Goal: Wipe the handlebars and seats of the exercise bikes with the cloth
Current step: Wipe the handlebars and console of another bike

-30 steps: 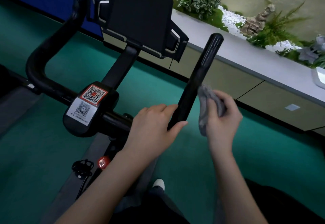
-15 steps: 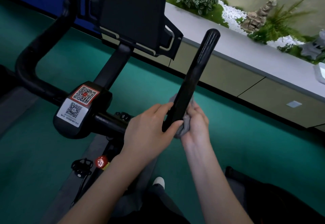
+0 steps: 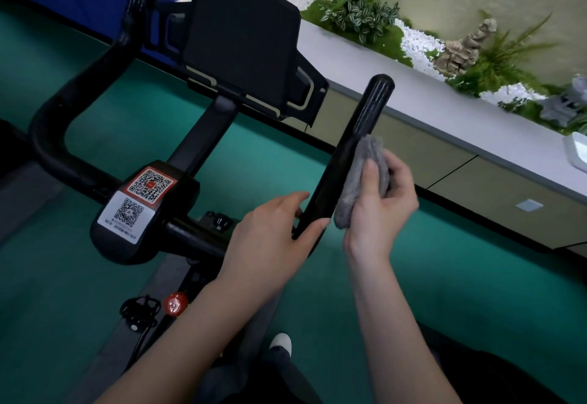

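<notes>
Currently the right hand (image 3: 381, 203) pinches the folded grey cloth (image 3: 362, 178) against the right handlebar horn (image 3: 359, 140), whose base the left hand (image 3: 270, 232) grips; risk: the small pad may miss the horn's far side, hidden here, and the seat is out of view.

Between fingers of left hand (image 3: 273, 235) and of right hand (image 3: 386, 203): bar (image 3: 357, 146), touching the left ones. In right fingers, against bar's right side: cloth (image 3: 362, 181). Left of fingers: labels (image 3: 139, 195). Beyond, up left: console (image 3: 241, 41). Far right: ledge (image 3: 444, 114).
</notes>
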The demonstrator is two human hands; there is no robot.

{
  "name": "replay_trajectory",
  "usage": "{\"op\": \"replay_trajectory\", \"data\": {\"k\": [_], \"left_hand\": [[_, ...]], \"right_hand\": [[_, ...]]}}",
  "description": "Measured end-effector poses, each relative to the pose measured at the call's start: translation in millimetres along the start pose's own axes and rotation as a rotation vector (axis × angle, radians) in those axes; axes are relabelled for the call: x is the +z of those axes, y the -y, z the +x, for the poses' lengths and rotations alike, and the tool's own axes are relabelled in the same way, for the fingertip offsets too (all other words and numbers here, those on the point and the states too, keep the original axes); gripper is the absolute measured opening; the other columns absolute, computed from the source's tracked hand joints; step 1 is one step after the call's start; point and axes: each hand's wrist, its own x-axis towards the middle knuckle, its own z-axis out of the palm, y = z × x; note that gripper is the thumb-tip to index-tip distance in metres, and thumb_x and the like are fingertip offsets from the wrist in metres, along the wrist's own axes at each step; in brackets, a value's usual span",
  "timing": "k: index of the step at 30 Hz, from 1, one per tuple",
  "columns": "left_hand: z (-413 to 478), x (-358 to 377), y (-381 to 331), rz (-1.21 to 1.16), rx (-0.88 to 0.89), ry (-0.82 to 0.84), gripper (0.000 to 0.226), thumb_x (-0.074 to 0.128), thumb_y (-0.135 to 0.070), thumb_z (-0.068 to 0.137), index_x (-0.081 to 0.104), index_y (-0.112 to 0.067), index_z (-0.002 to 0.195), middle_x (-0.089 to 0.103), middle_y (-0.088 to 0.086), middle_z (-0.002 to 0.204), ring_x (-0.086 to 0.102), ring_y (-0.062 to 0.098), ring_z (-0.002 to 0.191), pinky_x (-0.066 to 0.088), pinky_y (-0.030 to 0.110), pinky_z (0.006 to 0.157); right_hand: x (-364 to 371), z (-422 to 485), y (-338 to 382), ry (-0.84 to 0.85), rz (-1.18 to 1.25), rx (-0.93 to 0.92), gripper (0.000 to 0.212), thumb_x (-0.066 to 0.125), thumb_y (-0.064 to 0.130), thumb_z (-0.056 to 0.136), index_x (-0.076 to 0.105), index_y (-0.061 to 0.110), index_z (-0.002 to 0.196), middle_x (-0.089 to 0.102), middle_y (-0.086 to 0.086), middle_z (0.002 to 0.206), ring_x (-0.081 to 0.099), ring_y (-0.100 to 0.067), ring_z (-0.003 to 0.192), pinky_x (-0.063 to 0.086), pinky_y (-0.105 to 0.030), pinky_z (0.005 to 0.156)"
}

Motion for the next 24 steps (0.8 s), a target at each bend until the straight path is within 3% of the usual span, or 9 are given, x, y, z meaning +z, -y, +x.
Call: {"op": "replay_trajectory", "data": {"k": [4, 7, 11, 15, 20, 24], "left_hand": [[11.3, 6.6, -8.7, -0.051, 0.001, 0.060, 0.055, 0.061, -0.041, 0.085, 0.045, -0.024, 0.135, 0.058, -0.001, 0.118, 0.060, 0.026, 0.100, 0.049, 0.042, 0.085], [13.0, 10.6, -8.6, -0.108, 0.000, 0.084, 0.055, 0.063, -0.033, 0.085, 0.043, -0.023, 0.135, 0.055, 0.000, 0.120, 0.057, 0.025, 0.105, 0.046, 0.041, 0.089], [11.4, 13.8, -5.4, -0.139, 0.003, 0.061, 0.055, 0.063, -0.034, 0.086, 0.044, -0.024, 0.137, 0.054, -0.002, 0.121, 0.055, 0.019, 0.105, 0.043, 0.035, 0.092], [12.8, 15.3, -4.7, -0.180, -0.026, 0.043, 0.054, 0.066, -0.034, 0.085, 0.046, -0.028, 0.135, 0.055, -0.007, 0.117, 0.055, 0.014, 0.103, 0.043, 0.030, 0.091], [17.4, 18.2, -7.2, -0.191, -0.048, 0.006, 0.051, 0.067, -0.029, 0.082, 0.049, -0.026, 0.129, 0.057, -0.005, 0.115, 0.057, 0.016, 0.103, 0.044, 0.033, 0.092], [15.7, 19.0, -6.5, -0.203, -0.063, -0.011, 0.050, 0.067, -0.032, 0.082, 0.049, -0.031, 0.129, 0.056, -0.011, 0.114, 0.056, 0.011, 0.101, 0.045, 0.030, 0.090]], "right_hand": [[-9.8, -0.4, -6.5, 0.281, -0.320, -0.447, 0.021, 0.056, -0.010, 0.082, 0.068, 0.004, 0.094, 0.066, -0.005, 0.096, 0.059, -0.020, 0.096, 0.046, -0.026, 0.089], [-21.8, 8.3, -14.2, 0.407, -0.456, -0.645, 0.017, 0.059, -0.012, 0.082, 0.070, -0.003, 0.093, 0.069, -0.010, 0.096, 0.058, -0.024, 0.095, 0.045, -0.026, 0.087], [-14.5, 40.4, -9.5, 0.360, -0.570, -0.715, 0.018, 0.058, -0.014, 0.083, 0.070, -0.005, 0.092, 0.070, -0.014, 0.096, 0.059, -0.032, 0.092, 0.044, -0.024, 0.085], [-12.3, 57.2, -0.2, 0.302, -0.505, -0.786, 0.018, 0.055, -0.010, 0.085, 0.070, -0.003, 0.094, 0.069, -0.012, 0.095, 0.059, -0.030, 0.091, 0.038, -0.018, 0.088], [-12.9, 41.5, -15.0, 0.613, -0.530, -0.951, 0.017, 0.053, -0.004, 0.090, 0.070, -0.004, 0.094, 0.069, -0.012, 0.099, 0.053, -0.025, 0.094, 0.041, -0.024, 0.089], [-0.3, 64.6, -12.8, 0.616, -0.583, -1.043, 0.019, 0.053, 0.000, 0.093, 0.070, -0.006, 0.094, 0.068, -0.015, 0.096, 0.051, -0.028, 0.090, 0.040, -0.024, 0.087]]}}
